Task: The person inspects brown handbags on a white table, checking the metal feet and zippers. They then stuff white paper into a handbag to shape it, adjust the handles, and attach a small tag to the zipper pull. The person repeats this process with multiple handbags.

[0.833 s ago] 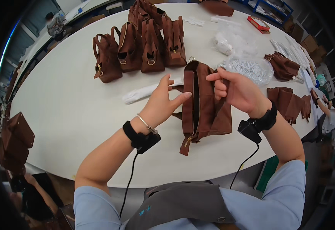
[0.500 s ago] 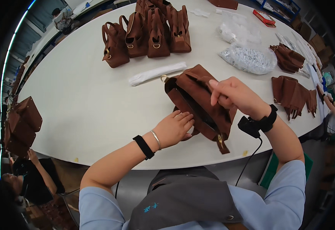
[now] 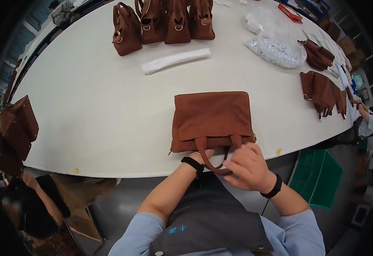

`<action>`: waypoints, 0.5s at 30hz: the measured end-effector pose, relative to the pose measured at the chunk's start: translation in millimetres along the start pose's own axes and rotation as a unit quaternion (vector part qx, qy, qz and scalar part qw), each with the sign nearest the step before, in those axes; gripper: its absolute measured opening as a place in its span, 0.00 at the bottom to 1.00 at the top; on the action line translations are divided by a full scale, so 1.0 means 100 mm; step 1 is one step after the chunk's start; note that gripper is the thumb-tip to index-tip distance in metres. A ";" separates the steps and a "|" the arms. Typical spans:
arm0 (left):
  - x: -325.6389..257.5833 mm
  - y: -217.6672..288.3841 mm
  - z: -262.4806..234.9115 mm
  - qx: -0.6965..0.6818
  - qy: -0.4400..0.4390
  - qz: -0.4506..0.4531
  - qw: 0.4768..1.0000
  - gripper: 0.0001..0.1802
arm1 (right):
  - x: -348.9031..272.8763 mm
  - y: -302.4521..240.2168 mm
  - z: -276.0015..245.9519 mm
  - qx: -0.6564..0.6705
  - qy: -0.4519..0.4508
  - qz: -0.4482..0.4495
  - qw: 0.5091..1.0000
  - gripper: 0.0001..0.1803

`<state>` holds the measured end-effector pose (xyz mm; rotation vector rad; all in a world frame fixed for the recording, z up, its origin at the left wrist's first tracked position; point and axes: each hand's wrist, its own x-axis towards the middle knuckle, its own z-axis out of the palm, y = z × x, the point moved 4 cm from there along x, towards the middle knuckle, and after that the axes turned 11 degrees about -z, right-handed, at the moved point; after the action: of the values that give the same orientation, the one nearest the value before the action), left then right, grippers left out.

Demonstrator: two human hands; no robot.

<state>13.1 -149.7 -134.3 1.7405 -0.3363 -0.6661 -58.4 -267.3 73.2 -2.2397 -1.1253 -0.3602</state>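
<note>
Head view: brown bag (image 3: 212, 117) lies flat at frame centre, near table (image 3: 88, 106) edge. Right hand (image 3: 248, 166), lower centre, fingers curled on bag's handle (image 3: 214, 164). Left hand (image 3: 203, 154) mostly hidden under bag; grip can't tell. Four more bags (image 3: 163, 19) up top.

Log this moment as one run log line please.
brown handbag flat on white table | right hand on handle | left hand under bag edge

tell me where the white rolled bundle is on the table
In the head view, the white rolled bundle lies toward the table's far side, just in front of the row of brown handbags and beyond the flat brown bag.
</note>
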 end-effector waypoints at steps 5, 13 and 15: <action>-0.01 -0.08 -0.08 -0.043 0.041 -0.013 0.998 0.27 | -1.03 0.05 0.85 -0.109 -0.054 0.026 0.992 0.19; -0.03 -0.18 -0.26 -0.105 0.068 -0.032 0.992 0.27 | -0.81 1.30 1.37 -0.174 0.094 0.286 0.938 0.29; -0.01 -0.20 -0.32 -0.121 0.078 -0.040 0.989 0.27 | -0.86 1.60 1.50 -0.161 0.083 0.340 0.923 0.29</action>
<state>28.7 -118.8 -147.8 1.5668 -0.0739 -0.5977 13.4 -301.8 -148.1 -2.6515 -0.1606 -0.4454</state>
